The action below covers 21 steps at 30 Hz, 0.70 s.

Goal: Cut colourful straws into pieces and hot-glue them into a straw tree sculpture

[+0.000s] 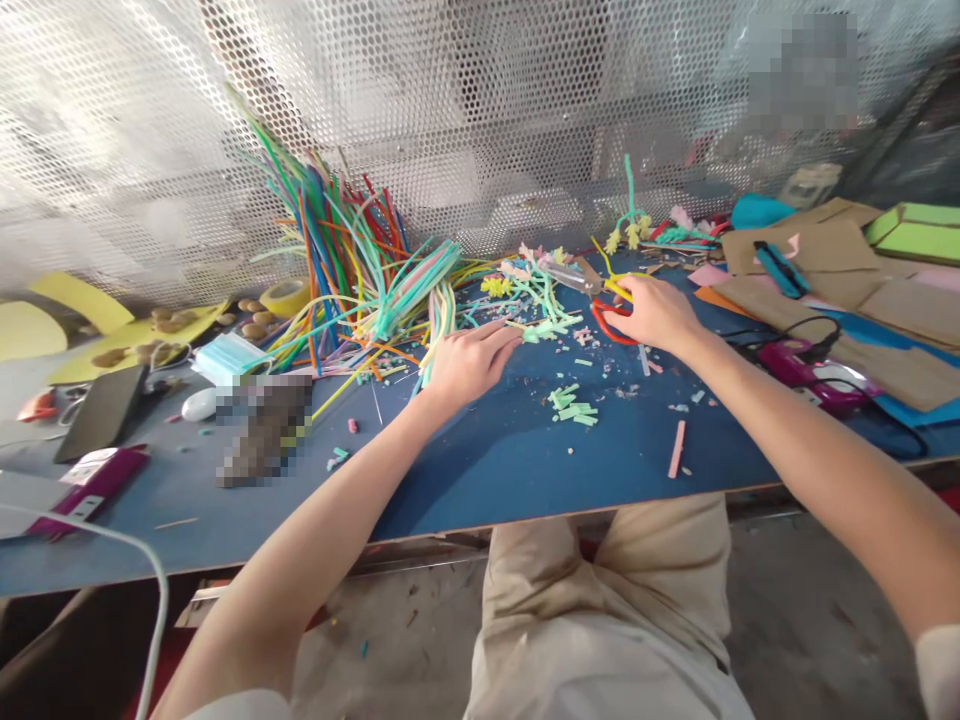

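Observation:
My left hand (471, 362) is low over the blue table, its fingers pressed together and the thumb hidden beneath. A pale green fuzzy pipe cleaner (553, 328) with short side tufts extends from its fingertips. In my right hand (658, 312) is a pair of scissors (574, 278) with red and yellow handles; the blades point left, above tufted pipe-cleaner pieces. Short pale green cut pieces (574, 406) lie between my forearms. Behind my left hand rises a large bundle of coloured pipe cleaners (330, 240).
Brown paper sheets (802, 238) and a purple device with cables (814, 375) are on the right. To the left are a blue face mask (227, 357), yellow sheets (112, 310), a dark phone-like slab (103, 412) and a purple box (90, 488). Perforated metal (450, 120) stands behind the table.

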Tool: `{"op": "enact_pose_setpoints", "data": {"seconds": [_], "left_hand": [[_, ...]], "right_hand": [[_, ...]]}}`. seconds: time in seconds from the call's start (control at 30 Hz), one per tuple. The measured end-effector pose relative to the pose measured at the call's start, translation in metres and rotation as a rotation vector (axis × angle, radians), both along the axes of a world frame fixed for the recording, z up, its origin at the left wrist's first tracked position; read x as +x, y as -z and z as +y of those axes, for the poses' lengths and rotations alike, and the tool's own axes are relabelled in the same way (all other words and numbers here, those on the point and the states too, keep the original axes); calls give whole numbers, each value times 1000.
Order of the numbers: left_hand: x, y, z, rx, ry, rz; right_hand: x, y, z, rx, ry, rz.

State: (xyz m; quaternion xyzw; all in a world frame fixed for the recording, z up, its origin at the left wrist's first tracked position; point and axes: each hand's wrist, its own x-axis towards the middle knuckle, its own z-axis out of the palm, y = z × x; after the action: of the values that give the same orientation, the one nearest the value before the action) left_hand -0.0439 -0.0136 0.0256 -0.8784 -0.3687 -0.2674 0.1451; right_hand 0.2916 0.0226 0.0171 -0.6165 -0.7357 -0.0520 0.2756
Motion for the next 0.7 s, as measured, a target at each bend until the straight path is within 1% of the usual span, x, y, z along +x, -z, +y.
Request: {"op": "enact_pose_setpoints", "data": {"seconds": [0.1, 0.23, 0.3, 0.37, 0.43, 0.5, 0.57, 0.7], "left_hand": [[2, 0, -2, -23, -16, 7], [4, 0, -4, -47, 14, -18], [5, 1, -5, -56, 32, -19], [8, 1, -6, -57, 24, -10], [10, 1, -8, -49, -6, 7], [12, 1, -11, -41, -30, 26], [14, 0, -14, -55, -25, 40], [16, 1, -17, -133, -11, 79]], "right_hand": [[1, 0, 3, 29, -155, 90], [-6, -15, -12, 80, -394, 213], [-13, -20, -23, 49, -537, 247], [-21, -22, -32, -5, -646, 271], [-26, -19, -36, -30, -679, 254], [-29, -16, -36, -33, -665, 219], [-29, -13, -33, -41, -654, 204], [-25, -11, -27, -91, -650, 212]]}}
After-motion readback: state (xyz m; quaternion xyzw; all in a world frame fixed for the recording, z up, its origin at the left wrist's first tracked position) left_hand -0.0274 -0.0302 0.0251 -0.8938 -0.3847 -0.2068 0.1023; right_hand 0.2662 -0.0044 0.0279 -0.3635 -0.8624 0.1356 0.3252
